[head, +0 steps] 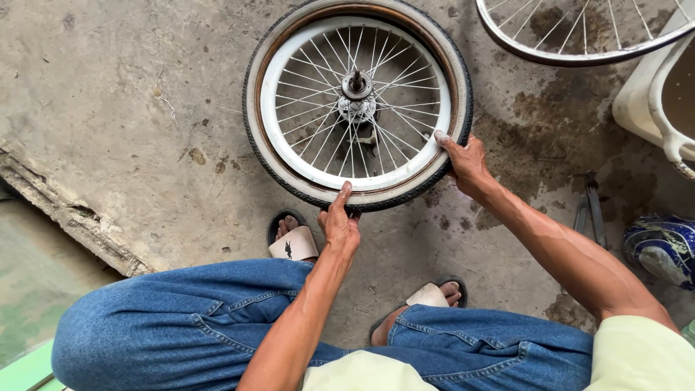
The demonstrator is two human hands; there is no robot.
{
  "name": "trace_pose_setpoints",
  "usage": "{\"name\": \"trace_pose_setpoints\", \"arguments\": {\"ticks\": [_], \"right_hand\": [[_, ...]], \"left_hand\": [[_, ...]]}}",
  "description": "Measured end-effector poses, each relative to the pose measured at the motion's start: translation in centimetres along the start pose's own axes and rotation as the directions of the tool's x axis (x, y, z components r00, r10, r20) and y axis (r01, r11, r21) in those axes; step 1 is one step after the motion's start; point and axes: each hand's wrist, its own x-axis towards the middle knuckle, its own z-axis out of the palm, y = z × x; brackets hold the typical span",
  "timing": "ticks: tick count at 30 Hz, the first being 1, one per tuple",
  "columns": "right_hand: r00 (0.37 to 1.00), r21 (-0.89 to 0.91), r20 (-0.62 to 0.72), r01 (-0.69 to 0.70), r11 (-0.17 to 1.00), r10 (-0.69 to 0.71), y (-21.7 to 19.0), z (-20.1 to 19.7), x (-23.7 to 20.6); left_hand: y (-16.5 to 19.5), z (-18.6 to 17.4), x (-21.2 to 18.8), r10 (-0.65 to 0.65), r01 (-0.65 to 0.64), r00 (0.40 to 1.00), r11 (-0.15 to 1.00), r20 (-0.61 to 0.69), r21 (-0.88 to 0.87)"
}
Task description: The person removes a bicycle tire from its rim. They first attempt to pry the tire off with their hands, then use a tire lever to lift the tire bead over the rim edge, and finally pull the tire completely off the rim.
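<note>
A small bicycle wheel lies flat on the concrete floor, with a white rim (289,148), silver spokes, a metal hub (357,90) and a black tyre (250,123) around it. My left hand (339,221) presses on the tyre's near edge, thumb up against the rim. My right hand (467,163) grips the tyre at its right side, fingers over the tyre wall. My knees in blue jeans and my sandalled feet (293,239) sit just below the wheel.
Part of a second spoked wheel (579,51) lies at the top right. A white plastic basin (651,94) stands at the right edge, a blue patterned object (662,246) below it, and a metal tool (592,210) on the floor. A broken concrete edge (72,217) runs at the left.
</note>
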Motion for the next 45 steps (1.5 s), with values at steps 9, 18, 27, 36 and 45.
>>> {"name": "trace_pose_setpoints", "arguments": {"ticks": [9, 18, 27, 36, 45], "right_hand": [[0.998, 0.025, -0.03, 0.058, 0.998, -0.058, -0.3, 1.1, -1.0], [1.0, 0.084, 0.025, 0.005, 0.996, -0.007, 0.4, -0.4, -0.7], [0.99, 0.366, 0.142, -0.059, 0.929, 0.007, 1.7, -0.8, -0.9], [0.992, 0.171, 0.076, 0.085, 0.982, -0.099, 1.3, 0.2, -1.1], [0.997, -0.269, -0.075, -0.008, 0.963, -0.012, -4.3, -1.0, 1.5]], "left_hand": [[2.5, -0.1, 3.0, 0.083, -0.082, 0.996, 0.996, -0.016, 0.046], [2.3, 0.4, 3.1, 0.15, -0.14, 0.981, 0.986, -0.119, 0.087], [3.2, 0.4, 3.0, 0.156, -0.154, 0.987, 0.987, -0.042, 0.056], [1.5, 1.1, 1.0, 0.161, -0.147, 0.981, 0.981, -0.108, 0.126], [0.8, 0.5, 1.6, 0.225, -0.217, 0.973, 0.964, -0.042, 0.153]]}}
